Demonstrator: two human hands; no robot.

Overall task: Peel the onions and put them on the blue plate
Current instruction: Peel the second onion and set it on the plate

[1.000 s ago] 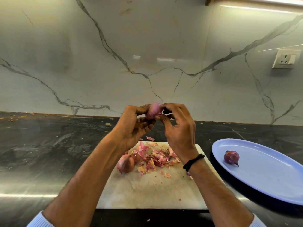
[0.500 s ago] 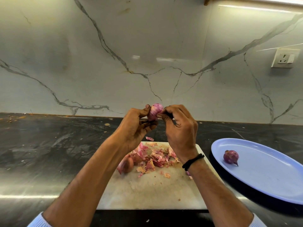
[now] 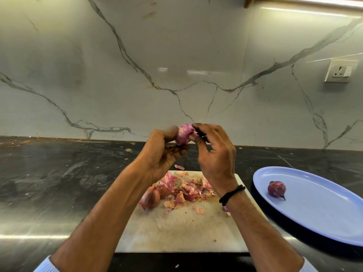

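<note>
Two hands met above the cutting board [image 3: 176, 228]: the left hand [image 3: 161, 152] gripped a half-peeled onion [image 3: 183, 135], the right hand [image 3: 214, 154] pinched its skin; one peeled onion [image 3: 276, 189] lay on the blue plate [image 3: 324, 213].

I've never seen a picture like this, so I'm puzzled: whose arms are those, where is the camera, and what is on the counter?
There is no machine here. A person wears one camera on the head, so you look down at their two arms. The left hand holds a pink onion in the air, and the right hand pinches at its skin. Below lies a white board with a heap of peels and an unpeeled onion. To the right a blue plate holds one peeled onion. All rests on a dark counter.
</note>
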